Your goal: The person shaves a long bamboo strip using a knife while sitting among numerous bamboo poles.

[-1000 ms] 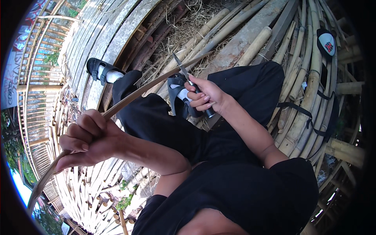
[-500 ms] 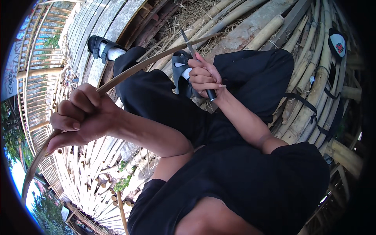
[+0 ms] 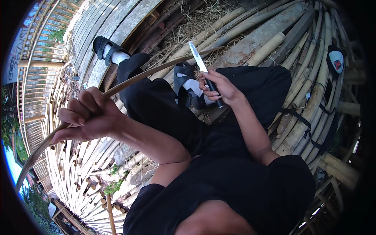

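- Nearest the lens, my black shirt (image 3: 219,176) fills the lower part of the view, both bare arms reaching out past it.
- My left hand (image 3: 92,115) is raised, its fingers clamped around a long brown strip (image 3: 135,78), which runs out past both sides of the fist and bends down at its near end.
- My right hand (image 3: 221,88) keeps its fingers wrapped around the black handle of a knife (image 3: 200,62), its blade crossing the strip near the far end.
- Half a second ago that blade looked dark and narrow; now its flat shines broad and bright, and more of the handle shows. In my judgement the knife has been turned, leaving its flat rather than its edge toward me as it meets the line of the strip. Whether steel touches strip is hard to tell from this angle.
- Beyond, my black trousers (image 3: 156,105) are folded in a seated pose, with one black sandal (image 3: 113,51) set well apart.
- Bamboo poles (image 3: 321,74) lie to my right; weathered planks (image 3: 105,23) and a slatted fence (image 3: 41,86) stretch off to the left.
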Available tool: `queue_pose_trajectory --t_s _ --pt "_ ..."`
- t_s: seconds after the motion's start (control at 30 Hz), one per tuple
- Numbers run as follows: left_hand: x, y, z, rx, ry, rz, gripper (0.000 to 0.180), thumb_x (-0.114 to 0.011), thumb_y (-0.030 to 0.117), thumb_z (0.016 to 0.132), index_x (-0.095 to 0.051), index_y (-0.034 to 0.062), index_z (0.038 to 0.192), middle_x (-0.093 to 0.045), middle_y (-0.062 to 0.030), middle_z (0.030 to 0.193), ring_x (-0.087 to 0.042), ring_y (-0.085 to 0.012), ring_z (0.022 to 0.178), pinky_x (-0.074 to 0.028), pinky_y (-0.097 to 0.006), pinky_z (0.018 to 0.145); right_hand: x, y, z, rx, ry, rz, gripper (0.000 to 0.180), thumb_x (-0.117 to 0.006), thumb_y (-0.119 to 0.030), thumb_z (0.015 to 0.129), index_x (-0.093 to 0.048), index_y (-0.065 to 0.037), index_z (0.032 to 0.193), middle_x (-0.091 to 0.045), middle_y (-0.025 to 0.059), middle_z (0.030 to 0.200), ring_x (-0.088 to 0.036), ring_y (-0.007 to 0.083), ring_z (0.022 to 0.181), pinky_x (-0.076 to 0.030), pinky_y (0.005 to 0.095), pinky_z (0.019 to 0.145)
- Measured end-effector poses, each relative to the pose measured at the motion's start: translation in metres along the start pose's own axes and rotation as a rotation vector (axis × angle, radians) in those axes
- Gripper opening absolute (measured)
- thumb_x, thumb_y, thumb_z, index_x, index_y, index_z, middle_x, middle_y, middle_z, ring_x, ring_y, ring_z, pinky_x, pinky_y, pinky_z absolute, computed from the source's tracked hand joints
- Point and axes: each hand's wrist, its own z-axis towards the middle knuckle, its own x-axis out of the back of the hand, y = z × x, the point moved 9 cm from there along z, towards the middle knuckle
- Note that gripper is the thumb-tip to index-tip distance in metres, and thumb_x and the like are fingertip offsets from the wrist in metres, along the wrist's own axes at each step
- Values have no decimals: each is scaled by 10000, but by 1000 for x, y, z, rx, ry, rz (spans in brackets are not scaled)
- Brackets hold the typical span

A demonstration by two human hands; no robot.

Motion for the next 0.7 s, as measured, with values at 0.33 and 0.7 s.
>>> queue_pose_trajectory --t_s 0.33,0.7 --pt "-24 -3 0 -27 -26 214 627 -267 703 849 -356 119 639 -241 23 512 -197 -72 383 -221 -229 343 13 -3 -13 71 126 -187 371 -277 -368 1004 -485 -62 1027 -369 -29 602 -324 36 403 -285 179 367" --pt "-25 12 -8 -327 203 616 631 -212 717 842 -345 131 650 -274 9 507 -295 -92 403 -311 -213 367 63 4 -1 -81 362 -180 404 -357 -463 962 -414 -120 756 -311 -57 525 -265 36 374 -235 195 338"
